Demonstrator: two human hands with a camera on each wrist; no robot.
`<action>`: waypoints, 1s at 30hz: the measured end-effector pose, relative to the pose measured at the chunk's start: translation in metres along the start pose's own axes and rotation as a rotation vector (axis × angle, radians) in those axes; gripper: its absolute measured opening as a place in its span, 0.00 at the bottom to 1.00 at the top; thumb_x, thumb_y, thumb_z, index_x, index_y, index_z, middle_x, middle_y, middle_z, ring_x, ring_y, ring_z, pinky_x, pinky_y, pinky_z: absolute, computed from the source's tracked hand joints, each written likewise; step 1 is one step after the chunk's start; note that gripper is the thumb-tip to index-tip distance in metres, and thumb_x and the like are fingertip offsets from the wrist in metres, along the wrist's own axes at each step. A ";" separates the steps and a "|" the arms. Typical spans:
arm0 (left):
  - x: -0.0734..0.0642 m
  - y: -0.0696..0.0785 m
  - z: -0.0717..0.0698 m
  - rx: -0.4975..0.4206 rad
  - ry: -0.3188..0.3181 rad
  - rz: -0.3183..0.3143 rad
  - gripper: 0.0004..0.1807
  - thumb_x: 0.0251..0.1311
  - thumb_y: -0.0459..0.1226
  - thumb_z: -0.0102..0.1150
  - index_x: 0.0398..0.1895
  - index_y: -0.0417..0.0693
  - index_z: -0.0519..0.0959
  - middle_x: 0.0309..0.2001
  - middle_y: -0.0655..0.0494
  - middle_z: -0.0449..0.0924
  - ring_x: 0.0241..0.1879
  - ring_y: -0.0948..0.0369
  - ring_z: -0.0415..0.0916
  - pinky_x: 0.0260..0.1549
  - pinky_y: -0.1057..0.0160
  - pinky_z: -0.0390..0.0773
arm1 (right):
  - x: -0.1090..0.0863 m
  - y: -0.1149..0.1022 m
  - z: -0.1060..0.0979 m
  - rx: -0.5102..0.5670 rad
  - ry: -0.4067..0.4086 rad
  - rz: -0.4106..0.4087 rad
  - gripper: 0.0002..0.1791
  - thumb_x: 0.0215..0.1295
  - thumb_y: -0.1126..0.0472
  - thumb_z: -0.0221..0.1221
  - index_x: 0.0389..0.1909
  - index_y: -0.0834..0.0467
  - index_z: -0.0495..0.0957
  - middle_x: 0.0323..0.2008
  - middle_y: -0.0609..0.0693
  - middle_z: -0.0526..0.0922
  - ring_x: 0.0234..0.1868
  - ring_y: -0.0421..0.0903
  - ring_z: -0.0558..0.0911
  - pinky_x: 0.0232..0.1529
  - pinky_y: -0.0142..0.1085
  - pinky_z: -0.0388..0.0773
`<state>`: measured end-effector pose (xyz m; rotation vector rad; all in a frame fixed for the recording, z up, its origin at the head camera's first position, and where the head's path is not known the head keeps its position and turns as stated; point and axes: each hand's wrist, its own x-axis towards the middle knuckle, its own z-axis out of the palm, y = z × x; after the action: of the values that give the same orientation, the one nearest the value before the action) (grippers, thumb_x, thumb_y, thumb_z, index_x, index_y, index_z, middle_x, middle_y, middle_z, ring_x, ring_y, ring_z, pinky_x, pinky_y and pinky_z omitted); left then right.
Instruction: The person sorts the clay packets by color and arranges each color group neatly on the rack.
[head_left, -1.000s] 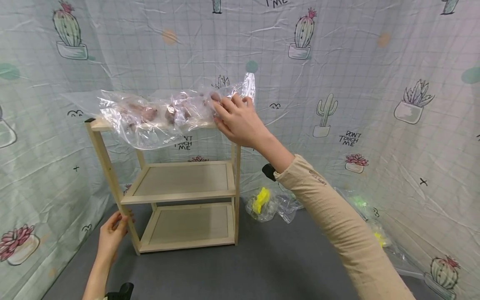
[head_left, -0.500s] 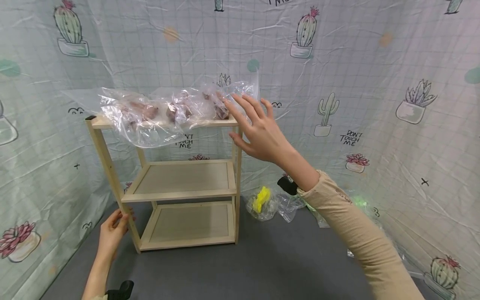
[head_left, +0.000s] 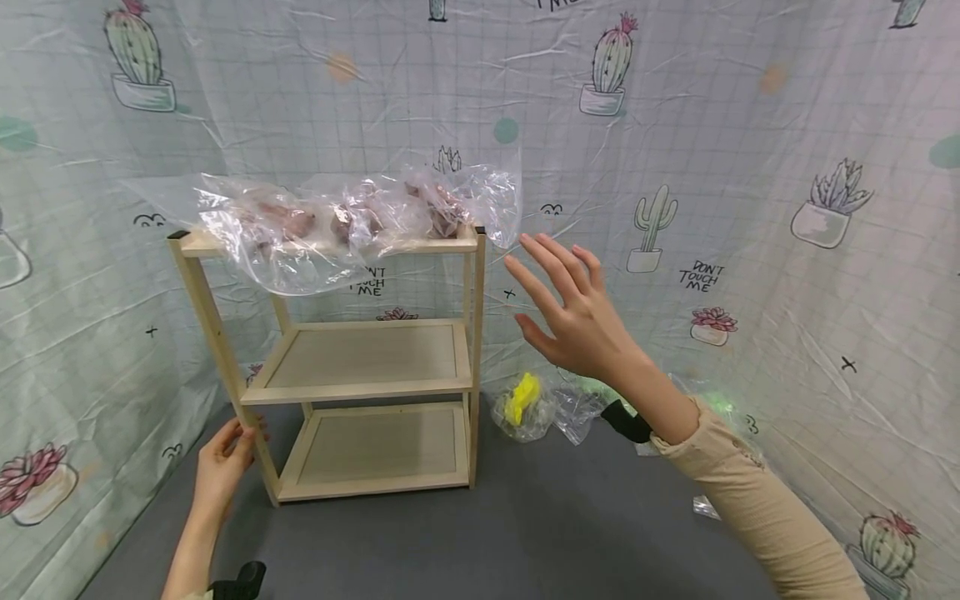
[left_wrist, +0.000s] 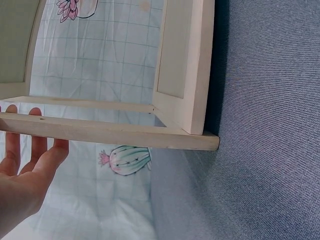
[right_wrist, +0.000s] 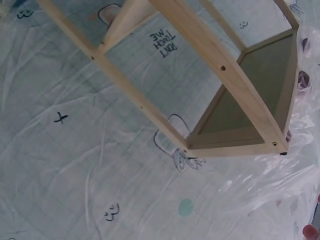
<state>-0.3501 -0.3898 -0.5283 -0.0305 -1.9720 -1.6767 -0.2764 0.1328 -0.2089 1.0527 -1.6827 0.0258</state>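
A pale wooden three-tier shelf (head_left: 360, 392) stands on the dark grey surface. My left hand (head_left: 217, 471) pinches its front left post, with the thumb on one side and fingertips on the other, as the left wrist view shows on the post (left_wrist: 115, 131). Clear plastic bags (head_left: 288, 275) with reddish-brown items inside lie along the top tier, and their loose film hangs over the edges. What the items are is hard to tell through the film. My right hand (head_left: 581, 321) is in the air right of the shelf, fingers spread, holding nothing. Only its fingertips (right_wrist: 311, 232) show in the right wrist view.
A clear bag with a yellow item (head_left: 522, 402) lies right of the shelf. More clear bags with greenish contents (head_left: 720, 404) lie farther right, partly behind my right arm. A cactus-print curtain (head_left: 675, 108) surrounds the surface.
My right hand has let go of the rightmost bag on the top tier and moved away to the right and down, its fingers spreading. My left hand stays on the post.
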 end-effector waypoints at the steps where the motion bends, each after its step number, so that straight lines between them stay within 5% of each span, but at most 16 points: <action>1: 0.000 0.000 -0.001 -0.004 -0.003 -0.001 0.23 0.61 0.46 0.47 0.58 0.48 0.68 0.45 0.60 0.74 0.39 0.74 0.77 0.30 0.80 0.73 | -0.004 0.000 -0.001 0.004 0.003 0.001 0.28 0.59 0.55 0.52 0.60 0.60 0.62 0.61 0.63 0.62 0.63 0.57 0.59 0.56 0.57 0.53; 6: -0.001 0.000 -0.004 -0.017 -0.006 -0.002 0.23 0.61 0.46 0.48 0.59 0.48 0.68 0.46 0.60 0.74 0.40 0.74 0.77 0.30 0.79 0.73 | -0.029 -0.003 0.002 0.003 0.014 0.002 0.25 0.65 0.51 0.45 0.58 0.61 0.65 0.59 0.63 0.64 0.59 0.59 0.62 0.52 0.57 0.58; 16: -0.002 0.002 -0.007 0.006 -0.012 -0.010 0.24 0.61 0.46 0.48 0.59 0.49 0.68 0.46 0.62 0.74 0.40 0.75 0.76 0.30 0.79 0.73 | -0.089 -0.010 0.027 0.004 0.082 0.026 0.20 0.64 0.56 0.46 0.51 0.65 0.71 0.53 0.64 0.70 0.50 0.58 0.68 0.45 0.51 0.62; 24: -0.001 0.003 -0.004 0.026 -0.003 -0.013 0.24 0.61 0.47 0.47 0.59 0.48 0.67 0.46 0.61 0.73 0.40 0.75 0.76 0.30 0.80 0.73 | -0.137 -0.016 0.067 0.037 0.153 0.079 0.16 0.62 0.61 0.47 0.46 0.67 0.74 0.46 0.63 0.74 0.42 0.57 0.71 0.39 0.47 0.62; 30: 0.001 0.002 -0.001 0.061 0.002 -0.025 0.24 0.61 0.49 0.46 0.59 0.51 0.68 0.46 0.61 0.73 0.40 0.76 0.76 0.29 0.80 0.71 | -0.172 -0.015 0.099 0.033 0.077 0.148 0.17 0.65 0.60 0.45 0.46 0.66 0.73 0.45 0.63 0.74 0.42 0.56 0.71 0.40 0.47 0.64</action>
<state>-0.3497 -0.3908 -0.5261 0.0181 -2.0289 -1.6307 -0.3413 0.1809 -0.3911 0.9378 -1.6919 0.1884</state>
